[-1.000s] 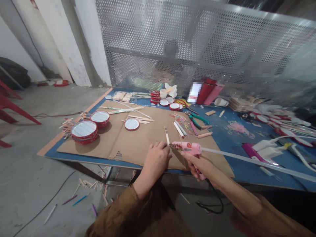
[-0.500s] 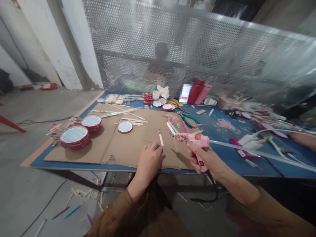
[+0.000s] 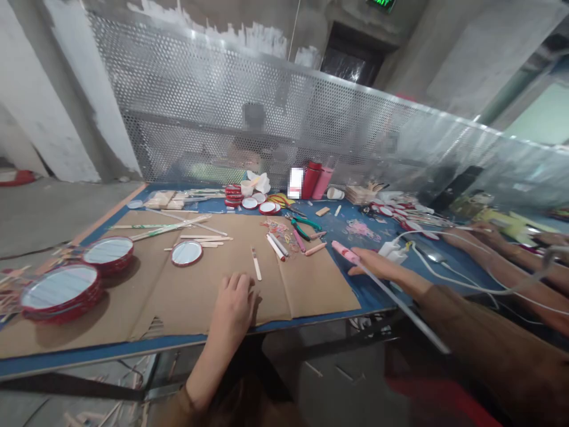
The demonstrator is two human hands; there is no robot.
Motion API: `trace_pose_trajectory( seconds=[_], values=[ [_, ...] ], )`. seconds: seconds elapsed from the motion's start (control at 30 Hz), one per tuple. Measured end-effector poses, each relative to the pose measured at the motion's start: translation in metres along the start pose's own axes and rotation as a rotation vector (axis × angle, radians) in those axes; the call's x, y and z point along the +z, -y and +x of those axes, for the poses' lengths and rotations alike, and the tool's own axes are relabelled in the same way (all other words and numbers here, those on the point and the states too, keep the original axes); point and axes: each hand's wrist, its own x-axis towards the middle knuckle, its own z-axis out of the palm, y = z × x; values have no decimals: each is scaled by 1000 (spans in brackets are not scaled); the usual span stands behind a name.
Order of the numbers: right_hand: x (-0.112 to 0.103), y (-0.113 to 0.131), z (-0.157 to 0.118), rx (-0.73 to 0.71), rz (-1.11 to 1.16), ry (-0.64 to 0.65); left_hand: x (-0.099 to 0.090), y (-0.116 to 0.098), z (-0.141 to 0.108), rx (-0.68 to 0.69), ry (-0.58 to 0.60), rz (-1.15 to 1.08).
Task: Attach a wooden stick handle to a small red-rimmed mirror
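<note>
Right hand (image 3: 376, 265) wrapped round pink glue gun (image 3: 345, 252). Left hand (image 3: 233, 301) on cardboard (image 3: 182, 296), can't tell if gripping; wooden stick (image 3: 257, 267) just beyond its fingers.

Pink plastic glue gun (image 3: 345, 252) right of centre, pale wooden stick (image 3: 256, 266) below centre, brown cardboard sheet (image 3: 178, 296) lower left, grey dot-perforated metal screen (image 3: 191, 101) above

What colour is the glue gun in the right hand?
Pink: the glue gun shows best in the head view.
</note>
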Motion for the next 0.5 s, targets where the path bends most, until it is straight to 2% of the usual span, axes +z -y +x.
trace_pose_trajectory(
  seconds=[0.2,0.37,0.5],
  values=[
    [-1,-11,40,-86,-404,107,5,3,-2,15,-5,14],
    [-8,-21,48,-129,-585,183,7,5,-3,50,-55,3],
    [-8,-24,48,-177,-666,192,7,4,-3,63,-60,-2]
  ],
)
